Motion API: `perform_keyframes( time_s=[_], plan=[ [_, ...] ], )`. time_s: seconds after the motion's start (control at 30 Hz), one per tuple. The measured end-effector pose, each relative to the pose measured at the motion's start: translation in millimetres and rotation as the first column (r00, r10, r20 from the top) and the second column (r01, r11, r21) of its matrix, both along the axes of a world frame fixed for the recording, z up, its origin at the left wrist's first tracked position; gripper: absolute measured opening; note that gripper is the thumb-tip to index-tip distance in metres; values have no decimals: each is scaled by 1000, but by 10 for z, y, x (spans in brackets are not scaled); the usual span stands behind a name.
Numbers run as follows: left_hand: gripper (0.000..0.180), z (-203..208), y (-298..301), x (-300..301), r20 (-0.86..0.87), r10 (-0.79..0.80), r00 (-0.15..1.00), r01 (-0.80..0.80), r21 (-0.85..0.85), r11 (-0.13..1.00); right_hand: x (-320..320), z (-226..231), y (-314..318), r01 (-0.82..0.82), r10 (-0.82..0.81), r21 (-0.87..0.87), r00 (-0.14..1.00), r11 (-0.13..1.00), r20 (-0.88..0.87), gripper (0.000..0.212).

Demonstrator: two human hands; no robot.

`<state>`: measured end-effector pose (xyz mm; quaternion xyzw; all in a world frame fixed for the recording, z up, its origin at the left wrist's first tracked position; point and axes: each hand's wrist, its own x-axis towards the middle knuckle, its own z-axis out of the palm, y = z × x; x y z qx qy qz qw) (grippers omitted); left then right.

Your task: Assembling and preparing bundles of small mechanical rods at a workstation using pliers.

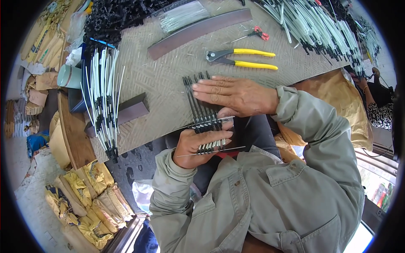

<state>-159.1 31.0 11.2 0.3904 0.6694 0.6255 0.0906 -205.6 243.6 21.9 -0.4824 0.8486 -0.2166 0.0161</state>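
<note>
My left hand (202, 145) is closed around a row of thin black rods (195, 105) with whitish lower ends, lying side by side just past the table's near edge. Thin wires cross the row above and below its fingers. My right hand (236, 95) has its fingers stretched out flat over the right side of the rods' upper part, its thumb near the crossing band. Whether it presses on them I cannot tell. Beyond the hands lie end-cutting pliers (253, 59) with yellow handles.
A red-handled tool (258, 33) and a long dark angle bar (202, 31) lie farther back. Another bar (126, 111) sits left beside a bundle of white-and-black rods (105, 92). Black parts (114, 21) heap far left; pale rods (312, 29) pile far right. Another person (377, 97) is at right.
</note>
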Motion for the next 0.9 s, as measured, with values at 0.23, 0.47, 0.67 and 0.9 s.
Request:
perform_keyframes(
  time_s=[0.23, 0.47, 0.67, 0.9],
  plan=[
    [25, 36, -42, -65, 181, -168, 969, 174, -22, 984, -124, -75, -134, -112, 111, -1, 992, 994, -55, 54],
    [35, -325, 0, 145, -277, 44, 960, -53, -26, 998, -121, -125, -164, -98, 95, -83, 995, 992, -32, 53],
    [39, -394, -72, 289, 302, -13, 953, 37, -71, 997, -98, -139, -159, -92, 90, -107, 996, 990, -24, 52],
    [62, 123, -318, 237, -23, -80, 997, 68, -340, 938, -127, -285, -203, 31, -30, -223, 1000, 974, 9, 55]
  ],
)
